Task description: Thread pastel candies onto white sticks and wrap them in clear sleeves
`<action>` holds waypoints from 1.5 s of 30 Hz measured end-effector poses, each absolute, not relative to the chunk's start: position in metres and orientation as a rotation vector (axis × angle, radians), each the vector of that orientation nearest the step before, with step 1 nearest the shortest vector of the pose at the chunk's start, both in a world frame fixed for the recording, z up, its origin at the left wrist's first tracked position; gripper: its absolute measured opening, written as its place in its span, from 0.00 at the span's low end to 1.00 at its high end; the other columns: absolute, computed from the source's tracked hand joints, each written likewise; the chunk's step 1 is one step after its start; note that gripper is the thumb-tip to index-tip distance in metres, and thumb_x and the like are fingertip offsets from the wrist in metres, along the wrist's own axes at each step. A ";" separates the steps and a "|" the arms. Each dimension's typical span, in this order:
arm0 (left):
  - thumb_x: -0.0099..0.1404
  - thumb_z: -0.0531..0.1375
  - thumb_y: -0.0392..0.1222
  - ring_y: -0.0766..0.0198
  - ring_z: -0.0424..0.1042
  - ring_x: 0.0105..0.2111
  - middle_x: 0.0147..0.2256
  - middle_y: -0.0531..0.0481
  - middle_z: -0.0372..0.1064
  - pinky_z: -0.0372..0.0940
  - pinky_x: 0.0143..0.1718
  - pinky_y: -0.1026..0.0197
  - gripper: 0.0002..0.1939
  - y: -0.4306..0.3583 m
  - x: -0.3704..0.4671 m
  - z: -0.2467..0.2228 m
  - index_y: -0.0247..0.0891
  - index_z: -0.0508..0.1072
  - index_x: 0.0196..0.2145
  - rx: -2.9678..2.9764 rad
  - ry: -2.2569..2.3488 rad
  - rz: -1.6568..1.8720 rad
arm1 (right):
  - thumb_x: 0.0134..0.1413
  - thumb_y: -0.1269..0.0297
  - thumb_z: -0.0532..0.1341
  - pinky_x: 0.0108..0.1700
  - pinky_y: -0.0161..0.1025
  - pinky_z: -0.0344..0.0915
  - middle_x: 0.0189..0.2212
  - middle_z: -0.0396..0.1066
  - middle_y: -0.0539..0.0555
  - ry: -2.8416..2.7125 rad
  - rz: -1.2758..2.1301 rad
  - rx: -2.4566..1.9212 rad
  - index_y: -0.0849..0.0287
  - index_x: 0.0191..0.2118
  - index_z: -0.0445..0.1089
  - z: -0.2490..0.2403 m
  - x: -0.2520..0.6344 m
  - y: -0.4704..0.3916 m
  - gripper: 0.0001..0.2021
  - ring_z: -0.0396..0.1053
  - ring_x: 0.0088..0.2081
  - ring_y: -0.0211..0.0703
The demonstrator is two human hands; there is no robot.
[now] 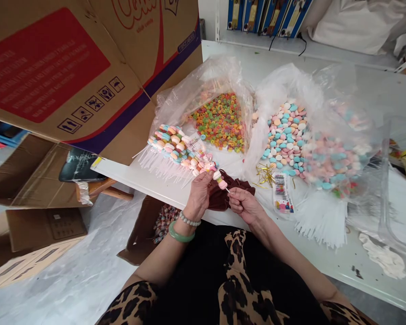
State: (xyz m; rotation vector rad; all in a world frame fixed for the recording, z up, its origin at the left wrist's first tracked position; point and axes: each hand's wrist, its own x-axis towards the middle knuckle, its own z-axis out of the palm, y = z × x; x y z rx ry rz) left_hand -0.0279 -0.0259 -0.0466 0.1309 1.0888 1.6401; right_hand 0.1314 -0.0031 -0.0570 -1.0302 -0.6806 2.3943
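In the head view, both hands meet over the near edge of the white table [365, 259], where a candy stick [220, 179] slants between them. The left hand [200, 189] is closed in a pinch at its upper end, fingers partly hidden; the right hand [243, 204] pinches the bare white tail between thumb and curled fingers, apparently so that the two grips steady it without pressing on the middle candies. Under them lies a brown cloth [240, 186]. More loaded sticks [171, 143] lie heaped just beyond the left hand, tails toward the body, which likely keeps them easy to grasp. The bag of small ring candies [219, 119] and the bag of rounded candies [286, 135] gape toward the person, probably for easy reach. Beyond the right hand, gold ties [265, 174], a printed packet [283, 194] and fanned white sticks [325, 221] seem set within reach of that side.
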 end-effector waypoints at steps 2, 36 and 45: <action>0.52 0.71 0.42 0.65 0.74 0.29 0.31 0.49 0.76 0.69 0.36 0.60 0.12 -0.027 -0.035 -0.047 0.34 0.77 0.32 0.158 1.059 1.549 | 0.41 0.66 0.69 0.17 0.28 0.36 0.14 0.56 0.42 -0.656 2.406 -1.008 0.60 0.26 0.66 -0.057 0.134 -0.002 0.10 0.45 0.14 0.25; 0.55 0.70 0.45 0.59 0.76 0.40 0.36 0.50 0.73 0.67 0.50 0.53 0.13 -0.014 -0.023 -0.049 0.37 0.72 0.33 0.208 0.907 1.696 | 0.53 0.62 0.59 0.30 0.38 0.56 0.22 0.64 0.51 -1.723 1.195 -1.301 0.55 0.28 0.68 -0.055 0.135 -0.016 0.06 0.59 0.25 0.40; 0.58 0.67 0.51 0.54 0.76 0.40 0.38 0.46 0.75 0.70 0.44 0.51 0.17 -0.020 -0.031 -0.055 0.36 0.73 0.38 0.137 0.899 1.518 | 0.36 0.64 0.71 0.16 0.28 0.36 0.13 0.53 0.40 -0.629 2.292 -1.120 0.59 0.28 0.66 -0.058 0.140 0.005 0.13 0.43 0.13 0.25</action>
